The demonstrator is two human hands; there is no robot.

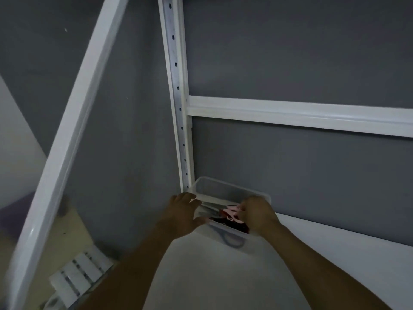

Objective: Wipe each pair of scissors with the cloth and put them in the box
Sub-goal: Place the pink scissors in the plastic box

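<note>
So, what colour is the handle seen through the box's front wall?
Bluish grey scissor handle, head view.

A box [214, 186] sits on the surface [212, 276] at its back left corner, against the foot of an upright post [178, 108]. Scissors [214, 209] lie inside it. The left hand [181, 218] is at the box's left rim and the right hand [257, 214] is over its right side, with a rail [290, 115] running rightward from the post above.
</note>
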